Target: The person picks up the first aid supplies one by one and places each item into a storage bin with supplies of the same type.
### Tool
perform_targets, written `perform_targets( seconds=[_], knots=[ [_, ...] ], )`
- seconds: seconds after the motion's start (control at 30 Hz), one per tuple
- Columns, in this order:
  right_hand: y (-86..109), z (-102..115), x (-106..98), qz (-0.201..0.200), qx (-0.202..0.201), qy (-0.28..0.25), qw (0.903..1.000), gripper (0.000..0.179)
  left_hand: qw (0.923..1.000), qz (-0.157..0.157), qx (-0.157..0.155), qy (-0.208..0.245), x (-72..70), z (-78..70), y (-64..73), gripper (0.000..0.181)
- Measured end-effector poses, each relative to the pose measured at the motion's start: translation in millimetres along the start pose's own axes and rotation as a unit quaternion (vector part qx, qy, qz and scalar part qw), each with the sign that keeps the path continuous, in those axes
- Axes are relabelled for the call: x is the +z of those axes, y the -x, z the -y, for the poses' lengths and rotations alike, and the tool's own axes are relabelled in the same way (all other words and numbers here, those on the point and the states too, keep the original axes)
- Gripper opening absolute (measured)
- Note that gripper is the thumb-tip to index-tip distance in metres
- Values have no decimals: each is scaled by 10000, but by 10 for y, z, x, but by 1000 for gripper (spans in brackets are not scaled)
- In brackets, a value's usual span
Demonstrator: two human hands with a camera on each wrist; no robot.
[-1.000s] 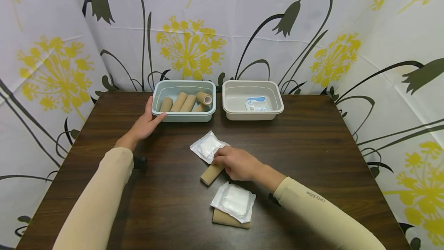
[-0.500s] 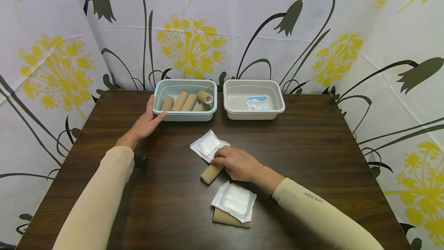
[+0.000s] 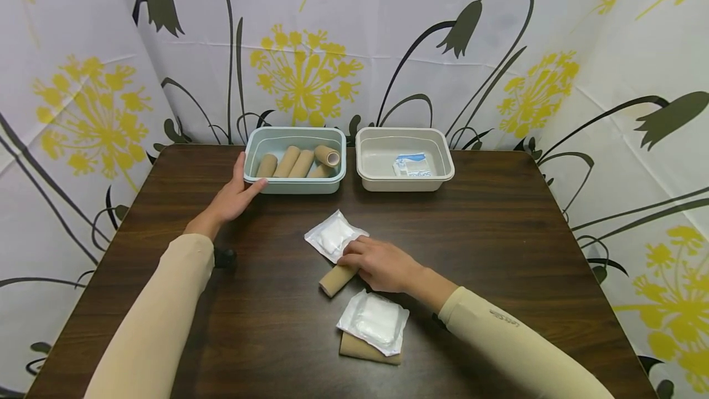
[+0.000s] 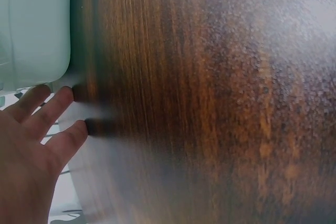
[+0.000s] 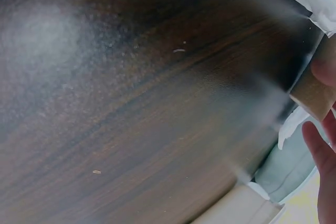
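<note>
In the head view my left hand (image 3: 226,203) rests at the left front corner of a light blue plastic tub (image 3: 296,186), thumb along the front rim and fingers straight along the side. The left wrist view has those fingertips (image 4: 64,95) close by the tub's wall (image 4: 39,30). Near the middle of the table, my right hand (image 3: 384,265) grips the far end of a cardboard tube (image 3: 335,280), which lies aslant. A white gauze packet (image 3: 331,239) lies just beyond it, partly behind the fingers. The right wrist view catches the tube (image 5: 314,94) at its edge.
Several cardboard tubes (image 3: 301,164) lie in the blue tub. Beside it stands a beige tub (image 3: 404,185) holding one blue-and-white packet (image 3: 412,165). Nearer the person, another white gauze packet (image 3: 376,320) overlaps a flattened-looking cardboard tube (image 3: 367,350) on the dark wooden table (image 3: 266,337).
My right hand, the tube and the gauze packet beyond it have shifted very slightly toward the person. The left hand stays in place at the blue tub.
</note>
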State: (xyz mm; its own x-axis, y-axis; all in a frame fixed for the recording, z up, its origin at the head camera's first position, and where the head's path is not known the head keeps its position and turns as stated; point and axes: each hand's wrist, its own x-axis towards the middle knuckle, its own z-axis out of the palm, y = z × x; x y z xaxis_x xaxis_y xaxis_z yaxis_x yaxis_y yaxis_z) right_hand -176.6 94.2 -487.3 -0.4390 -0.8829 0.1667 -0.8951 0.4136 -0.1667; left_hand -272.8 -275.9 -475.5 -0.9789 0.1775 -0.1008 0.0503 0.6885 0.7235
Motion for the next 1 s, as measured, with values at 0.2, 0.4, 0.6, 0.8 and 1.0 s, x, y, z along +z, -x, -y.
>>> perform_targets(
  seconds=[0.2,0.4,0.6,0.8,1.0],
  knots=[
    [9,21,-63,-46,-73,-287,9996,41,10000,24,-56,30,-4,-3,14,89],
    [10,27,-134,3,23,-627,9980,41,10000,44,-15,25,-5,0,6,89],
    [26,31,-155,156,169,-667,9975,42,10000,40,3,32,1,13,-4,89],
    [41,31,-177,124,252,-818,9963,42,10000,24,-2,43,4,26,-9,89],
    [-15,-25,-248,-472,505,-940,9932,38,10000,-17,57,54,4,15,-9,89]
  ],
)
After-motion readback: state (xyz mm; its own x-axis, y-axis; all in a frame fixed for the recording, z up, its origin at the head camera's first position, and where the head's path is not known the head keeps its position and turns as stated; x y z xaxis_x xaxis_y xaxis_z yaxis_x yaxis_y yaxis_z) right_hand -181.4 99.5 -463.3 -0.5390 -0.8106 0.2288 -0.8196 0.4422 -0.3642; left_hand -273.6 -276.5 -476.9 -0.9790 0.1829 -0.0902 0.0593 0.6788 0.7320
